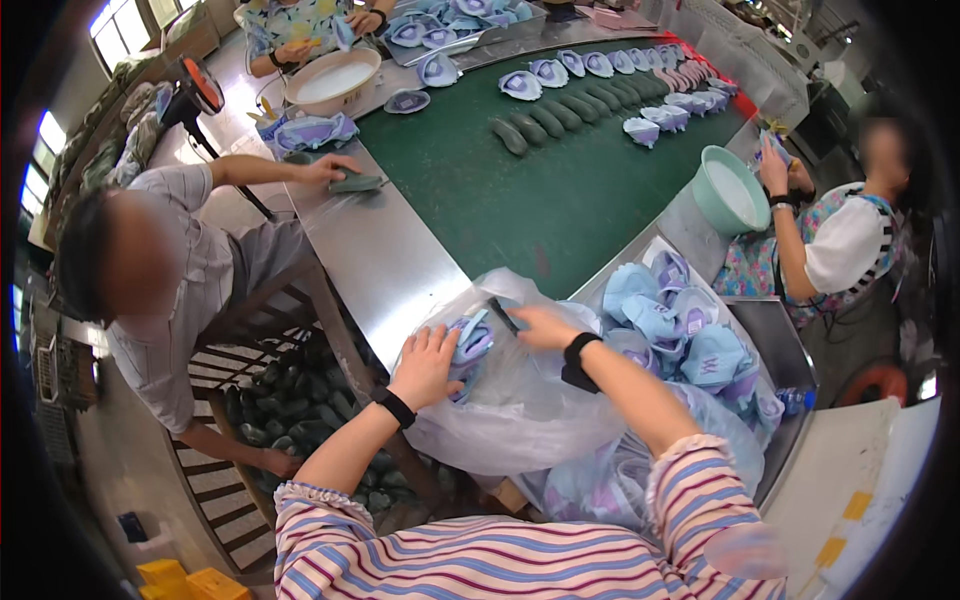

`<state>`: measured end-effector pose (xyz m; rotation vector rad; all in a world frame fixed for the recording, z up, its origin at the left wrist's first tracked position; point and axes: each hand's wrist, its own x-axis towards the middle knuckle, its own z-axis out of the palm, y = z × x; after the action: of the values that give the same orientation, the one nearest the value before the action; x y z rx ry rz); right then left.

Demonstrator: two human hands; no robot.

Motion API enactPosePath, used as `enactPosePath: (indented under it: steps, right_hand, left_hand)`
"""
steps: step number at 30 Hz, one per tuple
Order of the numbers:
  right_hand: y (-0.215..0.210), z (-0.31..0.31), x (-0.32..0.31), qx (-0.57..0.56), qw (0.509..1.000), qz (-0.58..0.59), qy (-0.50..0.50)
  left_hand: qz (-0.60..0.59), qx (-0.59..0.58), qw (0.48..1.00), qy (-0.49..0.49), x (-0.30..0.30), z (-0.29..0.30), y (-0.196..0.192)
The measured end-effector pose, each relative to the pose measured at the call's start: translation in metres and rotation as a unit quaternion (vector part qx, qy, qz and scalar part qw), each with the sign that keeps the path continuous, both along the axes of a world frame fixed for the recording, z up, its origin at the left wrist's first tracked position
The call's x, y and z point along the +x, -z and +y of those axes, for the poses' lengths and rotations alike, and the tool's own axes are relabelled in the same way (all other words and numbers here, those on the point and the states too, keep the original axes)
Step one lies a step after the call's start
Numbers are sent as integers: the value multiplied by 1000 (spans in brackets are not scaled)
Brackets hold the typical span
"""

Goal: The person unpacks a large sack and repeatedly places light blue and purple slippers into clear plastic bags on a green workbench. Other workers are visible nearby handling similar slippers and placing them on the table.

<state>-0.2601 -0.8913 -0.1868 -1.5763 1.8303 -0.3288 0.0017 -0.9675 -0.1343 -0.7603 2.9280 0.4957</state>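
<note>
My left hand (428, 365) holds a blue and purple shoe upper (474, 345) at the near corner of the metal table edge, fingers on top and thumb at its near side. Just to the right, my right hand (545, 328) grips a dark, thin tool (504, 316) whose kind I cannot make out; its tip points toward the upper. A large translucent plastic bag (510, 430) spreads beneath and around both hands. Beside my right forearm lies a heap of similar blue and purple uppers (715, 355), some of them in plastic.
A green belt (450, 190) carries rows of dark shoe lasts (545, 120) and uppers. At left, a co-worker's hand (338, 172) holds a dark last above a wooden crate of lasts (300, 410). A green basin (730, 190) stands near another co-worker at right; a beige basin (333, 82) sits far left.
</note>
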Motion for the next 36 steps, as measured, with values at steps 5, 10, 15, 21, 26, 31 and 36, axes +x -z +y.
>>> enactPosePath:
  steps: [5, 10, 15, 21, 26, 31, 36]
  right_hand:
    - [-114, 26, -44, 90, 884, -430, 161]
    - [-169, 70, -61, 36, 872, -449, 191]
    - [-201, 104, -61, -22, 907, -356, 225]
    - [-219, 158, -138, -103, 980, 95, 144]
    - [-217, 213, -177, 233, 882, 372, 174]
    - [-180, 206, -136, -7, 912, 404, 73]
    - [-148, 132, -22, 37, 983, -135, 122]
  left_hand:
    - [12, 47, 998, -31, -8, 4, 12]
    - [-17, -93, 994, 50, -18, 20, 6]
    - [22, -168, 985, 33, -11, 18, 43]
    - [-12, -78, 997, 19, 4, 1, 33]
    - [-11, -125, 991, 50, 7, 4, 41]
    - [30, -47, 996, 75, -8, 2, 33]
    - [226, -163, 927, 253, -37, 37, 5]
